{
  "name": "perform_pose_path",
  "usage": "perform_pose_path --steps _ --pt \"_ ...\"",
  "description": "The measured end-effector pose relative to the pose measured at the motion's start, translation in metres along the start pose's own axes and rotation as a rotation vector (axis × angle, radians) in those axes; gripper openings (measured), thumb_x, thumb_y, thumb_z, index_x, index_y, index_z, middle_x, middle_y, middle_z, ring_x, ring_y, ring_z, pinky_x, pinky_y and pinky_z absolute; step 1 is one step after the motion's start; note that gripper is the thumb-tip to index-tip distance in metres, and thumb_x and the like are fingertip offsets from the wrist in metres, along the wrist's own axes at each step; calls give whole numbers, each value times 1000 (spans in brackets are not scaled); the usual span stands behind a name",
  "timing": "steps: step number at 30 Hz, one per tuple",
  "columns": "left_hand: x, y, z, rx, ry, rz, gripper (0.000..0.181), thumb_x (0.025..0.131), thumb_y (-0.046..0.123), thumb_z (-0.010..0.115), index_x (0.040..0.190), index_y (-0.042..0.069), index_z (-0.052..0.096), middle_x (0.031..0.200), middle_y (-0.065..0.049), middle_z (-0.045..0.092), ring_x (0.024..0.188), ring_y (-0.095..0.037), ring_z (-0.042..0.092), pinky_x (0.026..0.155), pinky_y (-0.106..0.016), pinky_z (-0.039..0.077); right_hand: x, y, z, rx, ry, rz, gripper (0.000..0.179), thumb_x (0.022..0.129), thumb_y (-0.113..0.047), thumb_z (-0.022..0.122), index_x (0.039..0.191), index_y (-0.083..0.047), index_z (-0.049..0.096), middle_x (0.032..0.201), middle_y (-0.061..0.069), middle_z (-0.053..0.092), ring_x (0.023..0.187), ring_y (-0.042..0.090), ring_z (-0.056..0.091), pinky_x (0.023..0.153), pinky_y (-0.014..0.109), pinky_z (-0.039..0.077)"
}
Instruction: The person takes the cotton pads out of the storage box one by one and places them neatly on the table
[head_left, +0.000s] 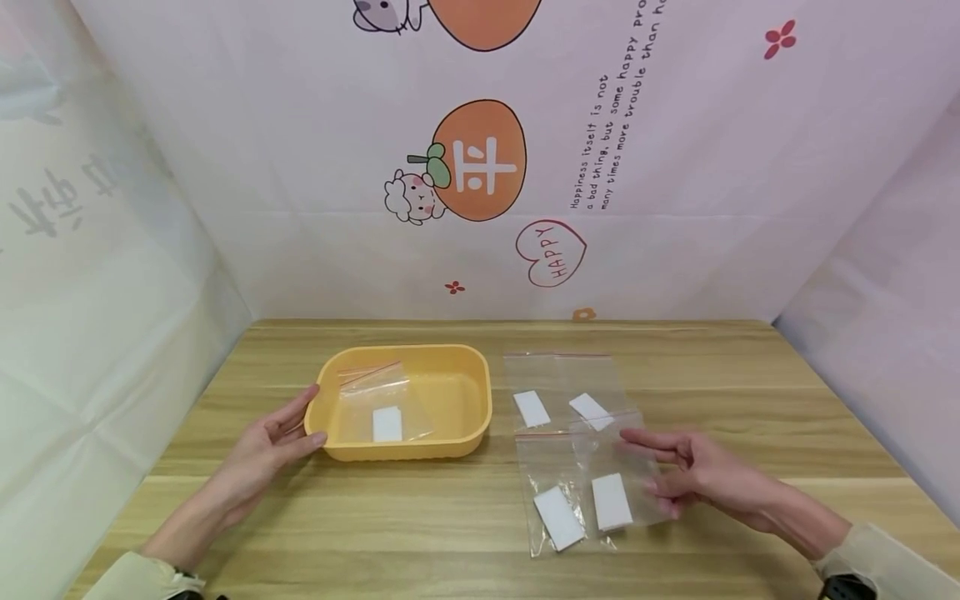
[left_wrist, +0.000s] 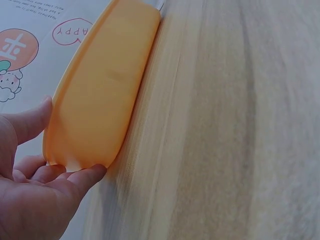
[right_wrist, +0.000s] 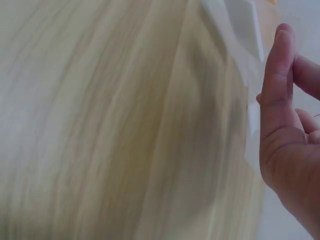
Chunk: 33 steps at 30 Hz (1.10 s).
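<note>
My left hand (head_left: 262, 454) grips the left end of a yellow plastic basin (head_left: 472, 442), thumb and fingers spread around its corner; in the left wrist view the fingertips press on the basin's end wall (left_wrist: 100, 100). Inside the basin lies a clear zip bag (head_left: 356, 408) with a white rectangular piece (head_left: 387, 424). On the right, my right hand (head_left: 693, 475) pinches the right edge of a clear zip bag (head_left: 637, 467) that contains a white block (head_left: 612, 502). In the right wrist view the hand (right_wrist: 285, 105) partly hides this bag.
Beside the held bag lie other zip bags with white pieces: one at the front (head_left: 558, 518) and two behind it, at the left (head_left: 532, 409) and right (head_left: 591, 411). They overlap. A printed white cloth (head_left: 337, 267) walls off the back of the wooden table (head_left: 390, 525).
</note>
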<state>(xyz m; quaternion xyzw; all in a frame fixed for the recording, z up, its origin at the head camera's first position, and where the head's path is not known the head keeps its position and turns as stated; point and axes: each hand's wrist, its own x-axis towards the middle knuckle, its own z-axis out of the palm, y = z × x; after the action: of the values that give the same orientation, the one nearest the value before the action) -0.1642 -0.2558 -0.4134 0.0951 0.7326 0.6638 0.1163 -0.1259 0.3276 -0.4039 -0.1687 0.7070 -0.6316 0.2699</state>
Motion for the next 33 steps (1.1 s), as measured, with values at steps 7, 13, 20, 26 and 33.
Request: perform_pose_path --steps 7,13,20,26,33 --pt "0 0 -1 0 2 1 84 104 9 67 167 1 13 174 -19 5 156 -43 13 103 -10 41 -5 5 -6 -64 -22 23 78 98 2 67 161 13 22 161 37 29 63 19 67 60 37 63" --pt "-1 0 0 -1 0 -4 83 104 9 67 167 0 13 173 -20 5 156 -42 13 103 -10 41 -8 6 -7 -89 -35 33 76 98 3 67 161 11 25 158 37 35 63 22 69 60 43 64" --pt "0 1 0 -5 -1 -3 83 105 8 66 167 0 12 173 -21 6 156 -42 13 103 -10 41 -10 6 -12 -149 -19 54 74 99 0 69 161 9 30 148 35 51 60 26 69 53 44 62" --pt "0 2 0 -3 6 -6 83 104 9 67 167 0 13 173 -20 7 156 -42 14 103 -11 42 -10 6 -14 -203 -3 59 72 97 -2 72 159 7 36 144 32 57 58 23 67 50 44 61" --pt "0 2 0 -3 12 -4 84 103 8 68 167 -1 13 172 -23 7 155 -41 16 103 -12 42 -10 7 -16 -217 -14 49 68 96 1 71 155 11 40 134 27 66 56 15 65 48 36 59"
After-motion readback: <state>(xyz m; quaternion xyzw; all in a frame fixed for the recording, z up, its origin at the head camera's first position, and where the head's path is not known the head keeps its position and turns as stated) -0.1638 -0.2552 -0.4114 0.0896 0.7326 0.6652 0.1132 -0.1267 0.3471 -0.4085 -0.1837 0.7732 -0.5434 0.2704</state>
